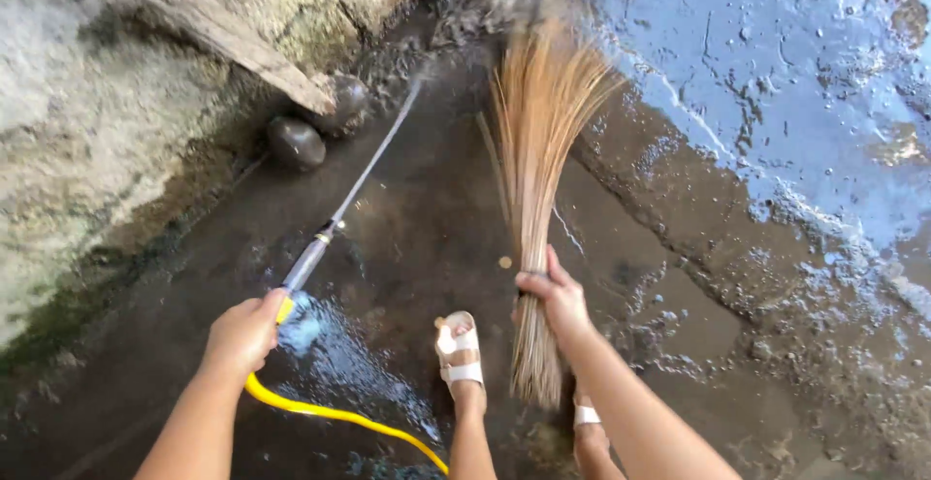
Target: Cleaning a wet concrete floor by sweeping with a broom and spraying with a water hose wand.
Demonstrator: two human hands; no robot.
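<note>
Below centre: left hand [242, 333] clamped on hose nozzle [308, 265], barrel running to 1 o'clock; right hand [555, 298] gripping stick broom [536, 150] mid-bundle, bristles fanning toward 12 o'clock.

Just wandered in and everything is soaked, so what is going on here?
A person stands on wet, muddy concrete ground by a rough wall. The left hand grips a spray nozzle on a yellow hose, shooting a thin jet of water toward the wall's base. The right hand holds a bundled stick broom, bristles fanned against the ground. Their feet wear white sandals.
</note>
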